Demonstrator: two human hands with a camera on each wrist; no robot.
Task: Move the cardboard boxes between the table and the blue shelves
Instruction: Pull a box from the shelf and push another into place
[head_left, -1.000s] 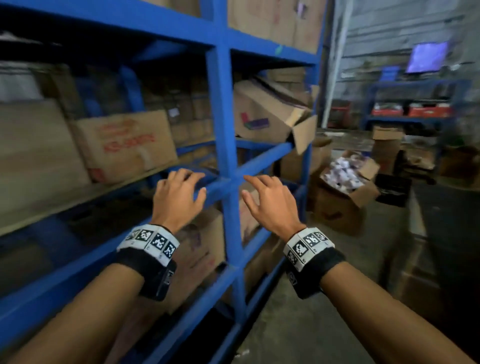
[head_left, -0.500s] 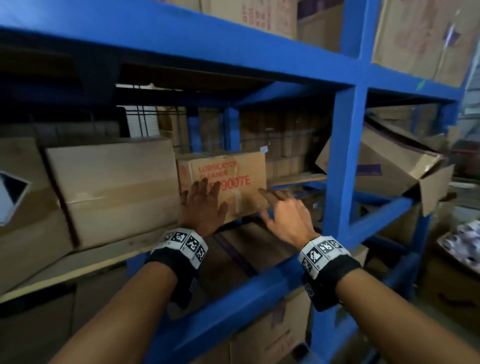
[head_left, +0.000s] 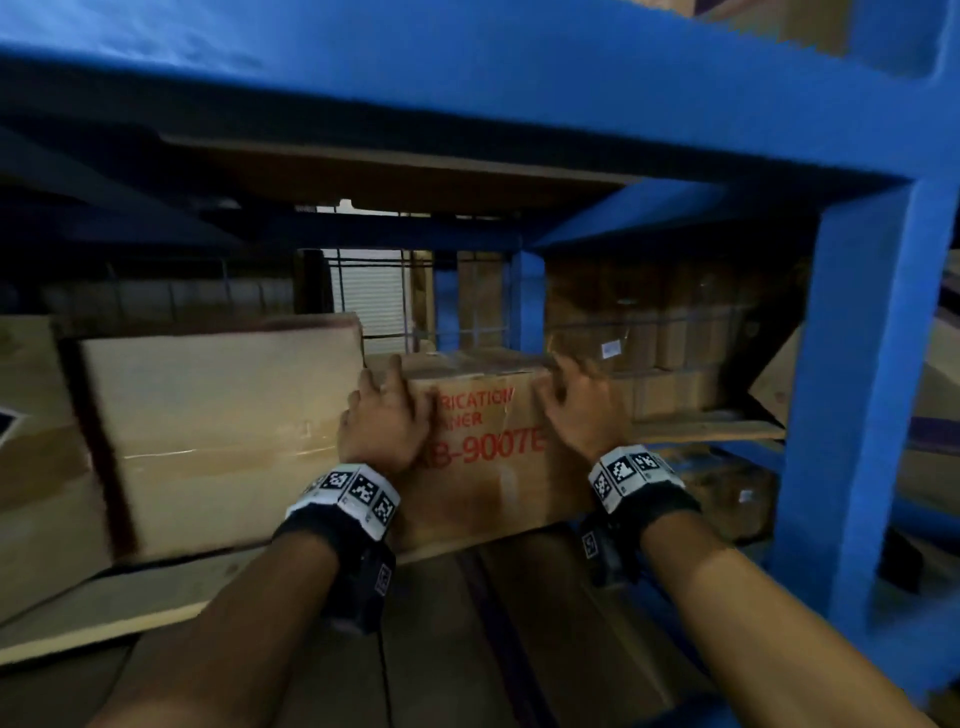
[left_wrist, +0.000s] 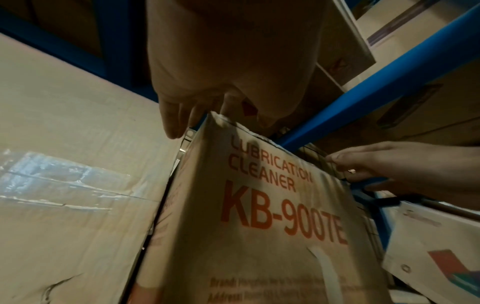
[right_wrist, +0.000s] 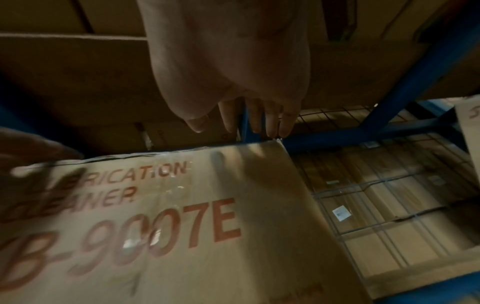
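Observation:
A cardboard box printed in red "LUBRICATION CLEANER KB-9007E" stands on a board inside the blue shelves. My left hand lies against its upper left corner, its straight fingers reaching past the top edge. At the upper right corner is my right hand, whose fingers stretch straight over the top edge. The box's front face fills both wrist views. The far side of the box is hidden, and neither hand visibly grips it.
A larger plain cardboard box stands tight against the left side. A blue beam runs low overhead and a blue upright stands to the right. Wire mesh closes the back, with more boxes behind and on the shelf below.
The view has closed in on the shelf. Both hands went from hovering at the box's front face to its upper corners, fingers over the top edge.

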